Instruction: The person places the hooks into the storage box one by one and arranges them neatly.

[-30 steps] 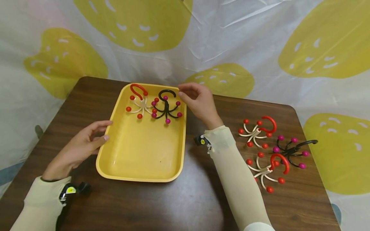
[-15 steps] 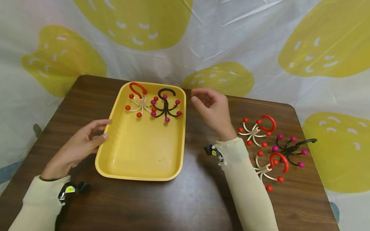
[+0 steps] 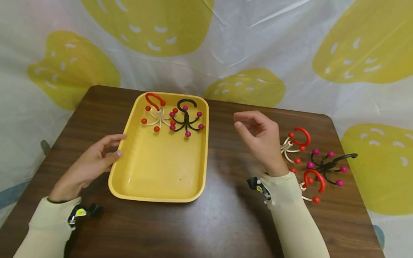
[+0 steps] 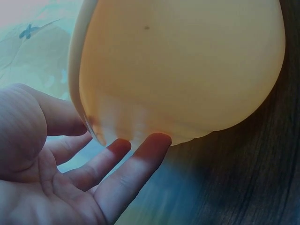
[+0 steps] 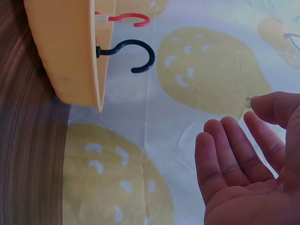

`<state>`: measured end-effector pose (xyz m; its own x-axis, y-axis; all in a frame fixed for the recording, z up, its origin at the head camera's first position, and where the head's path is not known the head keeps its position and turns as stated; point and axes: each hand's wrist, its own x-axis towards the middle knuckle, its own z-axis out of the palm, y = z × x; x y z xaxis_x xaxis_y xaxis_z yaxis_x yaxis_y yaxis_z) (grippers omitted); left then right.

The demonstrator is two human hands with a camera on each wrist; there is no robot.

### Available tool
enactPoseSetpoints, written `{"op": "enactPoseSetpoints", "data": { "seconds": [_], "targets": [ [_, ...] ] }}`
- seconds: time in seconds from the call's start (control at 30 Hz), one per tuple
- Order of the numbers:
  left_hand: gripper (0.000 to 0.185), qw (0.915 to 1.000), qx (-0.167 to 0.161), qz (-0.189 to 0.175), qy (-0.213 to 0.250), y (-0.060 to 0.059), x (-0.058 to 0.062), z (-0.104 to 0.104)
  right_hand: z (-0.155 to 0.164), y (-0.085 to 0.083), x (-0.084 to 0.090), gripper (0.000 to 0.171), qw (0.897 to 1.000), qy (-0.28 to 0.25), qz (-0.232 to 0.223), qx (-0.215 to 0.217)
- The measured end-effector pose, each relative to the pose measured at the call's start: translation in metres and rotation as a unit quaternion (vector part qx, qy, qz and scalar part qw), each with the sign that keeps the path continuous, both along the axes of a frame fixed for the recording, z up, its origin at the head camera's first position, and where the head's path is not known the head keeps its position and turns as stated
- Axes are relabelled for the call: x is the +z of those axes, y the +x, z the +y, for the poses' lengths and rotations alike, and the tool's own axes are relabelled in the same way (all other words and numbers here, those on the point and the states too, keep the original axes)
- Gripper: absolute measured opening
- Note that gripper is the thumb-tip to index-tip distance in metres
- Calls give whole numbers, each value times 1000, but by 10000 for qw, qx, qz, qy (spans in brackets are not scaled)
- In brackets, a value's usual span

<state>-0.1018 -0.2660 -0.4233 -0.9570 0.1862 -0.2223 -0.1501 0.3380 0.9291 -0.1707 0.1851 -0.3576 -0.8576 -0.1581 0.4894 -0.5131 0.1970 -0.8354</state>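
Observation:
My left hand (image 3: 91, 163) touches the left side of a yellow tray (image 3: 164, 168), its fingers fairly straight. In the left wrist view the fingertips (image 4: 159, 140) lie against the tray's wall. A white multi-arm hook hanger (image 3: 159, 115) with a red hook and red ball tips lies in the tray's far end. Beside it, arms overlapping, is a black hook hanger (image 3: 186, 120) with magenta balls. My right hand (image 3: 262, 141) hovers right of the tray, holding nothing, its fingers loosely bent. Nearest to it is another white-and-red hook hanger (image 3: 286, 146), partly hidden behind the hand.
On the table's right side lie a black hook hanger (image 3: 326, 167) with magenta balls and a further red-hooked one (image 3: 314, 177), partly covered by my right sleeve. The brown wooden table (image 3: 209, 229) ends at a hanging white sheet (image 3: 180, 71) with yellow patterns.
My right hand has moved from the tray's far right corner to the right and nearer to me, towards the hangers on the table. The left hand stays at the tray.

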Motion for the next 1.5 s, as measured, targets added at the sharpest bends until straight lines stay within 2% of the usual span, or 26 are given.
{"op": "enactPoseSetpoints", "data": {
  "seconds": [0.2, 0.5, 0.63, 0.77, 0.9, 1.3, 1.5],
  "targets": [
    [58, 10000, 23, 13, -6, 1, 1, -1, 17, 13, 0, 21, 9998, -175, 50, -34],
    [58, 10000, 26, -21, 5, 2, 1, 0, 40, 40, 3, 23, 9989, -303, 66, -339],
    [58, 10000, 23, -36, -8, 2, -1, 0, 52, 52, 3, 26, 9987, -160, 192, -442],
    [58, 10000, 10, -52, -38, 1, -1, 0, 63, 64, 2, 28, 9977, -346, 311, -484],
    [59, 9999, 21, -80, -83, 0, -2, 0, 74, 76, 1, 29, 9958, -422, 377, -715],
    [58, 9999, -2, -33, -104, 1, -2, -1, 104, 103, 3, 30, 9864, -1308, 454, -890],
    [57, 9998, 15, -15, -192, 0, -1, -1, 118, 111, 1, 29, 9844, -1103, 612, -1231]
  ]
}}
